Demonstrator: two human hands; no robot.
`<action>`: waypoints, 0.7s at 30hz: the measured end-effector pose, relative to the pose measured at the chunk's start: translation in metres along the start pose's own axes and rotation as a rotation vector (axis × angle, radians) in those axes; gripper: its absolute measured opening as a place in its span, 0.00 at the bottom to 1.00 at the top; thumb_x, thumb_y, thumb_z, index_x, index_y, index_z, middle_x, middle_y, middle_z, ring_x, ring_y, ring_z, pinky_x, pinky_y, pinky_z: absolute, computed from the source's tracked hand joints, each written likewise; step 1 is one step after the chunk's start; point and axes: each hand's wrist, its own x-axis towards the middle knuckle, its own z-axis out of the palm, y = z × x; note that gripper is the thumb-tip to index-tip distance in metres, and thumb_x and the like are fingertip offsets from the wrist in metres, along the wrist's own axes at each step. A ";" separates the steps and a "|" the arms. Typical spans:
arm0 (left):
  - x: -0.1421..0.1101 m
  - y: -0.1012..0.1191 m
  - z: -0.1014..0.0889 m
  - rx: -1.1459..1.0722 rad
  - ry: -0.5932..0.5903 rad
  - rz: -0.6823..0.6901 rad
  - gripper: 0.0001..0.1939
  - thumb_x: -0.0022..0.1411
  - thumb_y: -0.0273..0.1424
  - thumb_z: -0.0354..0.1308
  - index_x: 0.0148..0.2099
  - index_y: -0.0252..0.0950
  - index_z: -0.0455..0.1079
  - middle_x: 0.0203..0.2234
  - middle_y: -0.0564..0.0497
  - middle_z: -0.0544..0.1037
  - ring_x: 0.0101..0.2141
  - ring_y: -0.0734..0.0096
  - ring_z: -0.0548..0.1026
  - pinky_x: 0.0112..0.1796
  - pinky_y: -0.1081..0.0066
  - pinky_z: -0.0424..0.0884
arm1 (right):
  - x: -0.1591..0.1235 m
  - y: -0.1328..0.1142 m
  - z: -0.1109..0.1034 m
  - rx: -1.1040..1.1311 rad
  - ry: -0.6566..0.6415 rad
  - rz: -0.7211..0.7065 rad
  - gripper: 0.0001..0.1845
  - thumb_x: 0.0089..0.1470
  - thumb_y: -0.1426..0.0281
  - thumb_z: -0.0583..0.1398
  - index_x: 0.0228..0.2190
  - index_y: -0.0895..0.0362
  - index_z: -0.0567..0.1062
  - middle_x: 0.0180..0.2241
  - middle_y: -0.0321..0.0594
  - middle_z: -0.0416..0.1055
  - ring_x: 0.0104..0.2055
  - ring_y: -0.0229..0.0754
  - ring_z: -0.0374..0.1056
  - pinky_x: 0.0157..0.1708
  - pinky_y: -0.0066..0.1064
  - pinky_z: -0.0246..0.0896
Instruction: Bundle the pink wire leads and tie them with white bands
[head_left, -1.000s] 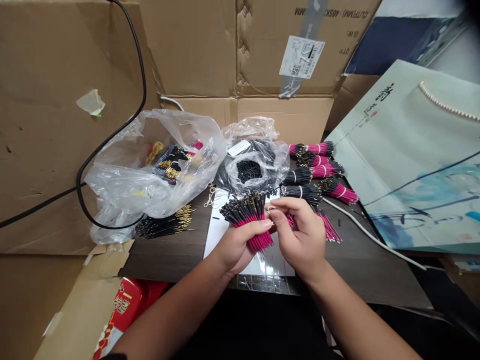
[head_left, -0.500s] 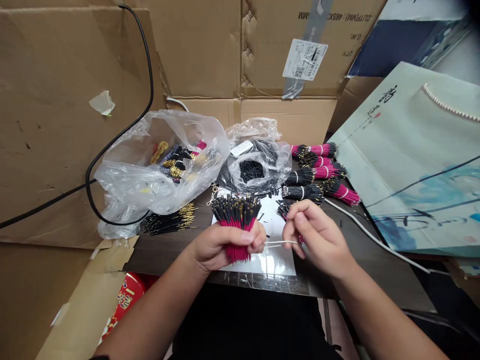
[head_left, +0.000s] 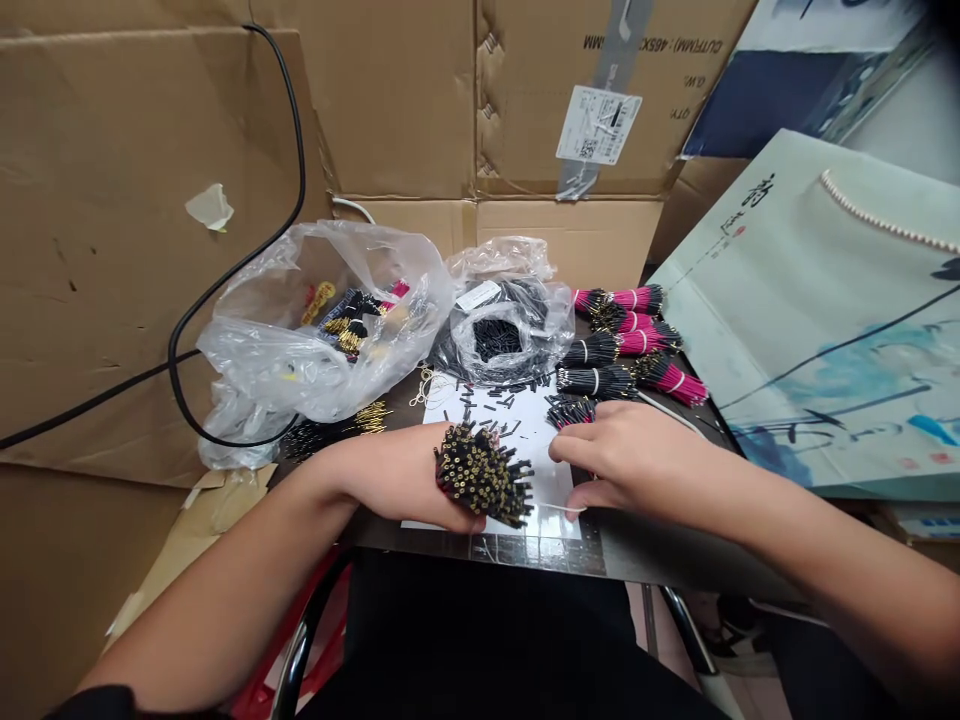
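My left hand point(head_left: 401, 475) is closed around a thick bundle of wires point(head_left: 484, 475). Its black ends with gold tips face me, and the pink part is mostly hidden by the hand. From the bundle a thin white band point(head_left: 553, 508) stretches to my right hand point(head_left: 637, 460), which pinches it between thumb and fingers. Under both hands lies a white sheet point(head_left: 547, 465) with loose short black pieces point(head_left: 491, 405) on its far part. Just beyond my right fingers sits another wire bundle point(head_left: 570, 412), partly covered.
Tied pink and black bundles point(head_left: 637, 340) lie at the right, beside a pale paper bag point(head_left: 840, 330). A plastic bag of black pieces point(head_left: 499, 340) stands behind the sheet. At the left are a clear plastic bag point(head_left: 277, 350), a black cable point(head_left: 300, 150) and loose wires point(head_left: 315, 435).
My left hand has turned the bundle from upright to tips facing me. My right hand has rotated palm down and still pulls the white band. The view has shifted slightly.
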 end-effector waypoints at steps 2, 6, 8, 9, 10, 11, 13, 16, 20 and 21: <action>0.000 -0.004 0.001 0.071 -0.181 0.046 0.06 0.52 0.29 0.67 0.36 0.37 0.79 0.32 0.52 0.81 0.38 0.63 0.78 0.48 0.63 0.72 | 0.004 -0.001 0.001 0.109 -0.007 -0.005 0.24 0.53 0.46 0.62 0.33 0.54 0.72 0.29 0.36 0.74 0.27 0.41 0.64 0.34 0.35 0.52; 0.007 -0.016 0.015 -0.340 -0.009 0.131 0.08 0.52 0.34 0.67 0.30 0.36 0.73 0.25 0.51 0.73 0.30 0.67 0.72 0.38 0.65 0.72 | 0.015 -0.014 0.013 0.606 0.104 0.050 0.32 0.46 0.45 0.66 0.45 0.54 0.74 0.40 0.39 0.75 0.38 0.42 0.69 0.40 0.34 0.60; 0.016 -0.020 0.029 -0.643 0.191 0.245 0.12 0.53 0.37 0.64 0.26 0.36 0.68 0.22 0.52 0.68 0.28 0.68 0.70 0.34 0.66 0.70 | 0.025 -0.024 0.021 0.861 0.227 0.071 0.31 0.45 0.48 0.69 0.45 0.54 0.74 0.40 0.38 0.74 0.39 0.41 0.69 0.41 0.32 0.62; 0.021 -0.022 0.036 -0.741 0.274 0.255 0.12 0.54 0.37 0.63 0.26 0.36 0.68 0.24 0.52 0.67 0.27 0.69 0.69 0.32 0.67 0.70 | 0.030 -0.029 0.024 0.944 0.307 0.092 0.31 0.44 0.49 0.70 0.45 0.54 0.74 0.39 0.38 0.73 0.38 0.41 0.69 0.40 0.32 0.63; 0.026 -0.022 0.043 -0.805 0.344 0.241 0.11 0.54 0.37 0.63 0.27 0.36 0.68 0.25 0.52 0.67 0.27 0.70 0.69 0.30 0.67 0.69 | 0.034 -0.034 0.028 0.990 0.376 0.127 0.32 0.43 0.50 0.71 0.45 0.55 0.74 0.38 0.38 0.73 0.38 0.41 0.68 0.39 0.33 0.63; 0.031 -0.022 0.048 -0.842 0.400 0.237 0.11 0.54 0.37 0.63 0.27 0.36 0.68 0.25 0.52 0.67 0.26 0.70 0.68 0.29 0.68 0.69 | 0.039 -0.037 0.030 1.017 0.424 0.166 0.32 0.42 0.51 0.72 0.44 0.55 0.73 0.37 0.38 0.72 0.37 0.41 0.68 0.39 0.33 0.63; 0.039 -0.021 0.057 -0.872 0.502 0.213 0.11 0.54 0.37 0.63 0.28 0.36 0.69 0.23 0.53 0.66 0.25 0.71 0.67 0.26 0.70 0.68 | 0.047 -0.041 0.033 1.051 0.463 0.226 0.34 0.40 0.52 0.73 0.45 0.56 0.73 0.36 0.38 0.73 0.36 0.42 0.69 0.39 0.35 0.65; 0.046 -0.018 0.066 -0.943 0.607 0.200 0.10 0.54 0.35 0.65 0.29 0.35 0.69 0.24 0.54 0.68 0.24 0.75 0.67 0.26 0.74 0.67 | 0.055 -0.044 0.036 1.104 0.513 0.227 0.43 0.40 0.56 0.74 0.56 0.54 0.69 0.47 0.43 0.74 0.48 0.49 0.71 0.51 0.42 0.66; 0.051 -0.021 0.076 -1.039 0.764 0.130 0.12 0.50 0.33 0.70 0.35 0.34 0.74 0.28 0.55 0.75 0.30 0.76 0.73 0.35 0.74 0.72 | 0.062 -0.043 0.043 1.184 0.579 0.304 0.46 0.43 0.59 0.73 0.61 0.52 0.66 0.61 0.47 0.66 0.66 0.54 0.60 0.66 0.48 0.52; 0.052 -0.023 0.078 -1.045 0.779 0.115 0.12 0.50 0.32 0.71 0.36 0.34 0.75 0.29 0.55 0.76 0.31 0.76 0.74 0.37 0.74 0.73 | 0.062 -0.041 0.045 1.192 0.561 0.328 0.44 0.43 0.59 0.73 0.60 0.53 0.67 0.60 0.47 0.67 0.66 0.54 0.59 0.67 0.49 0.51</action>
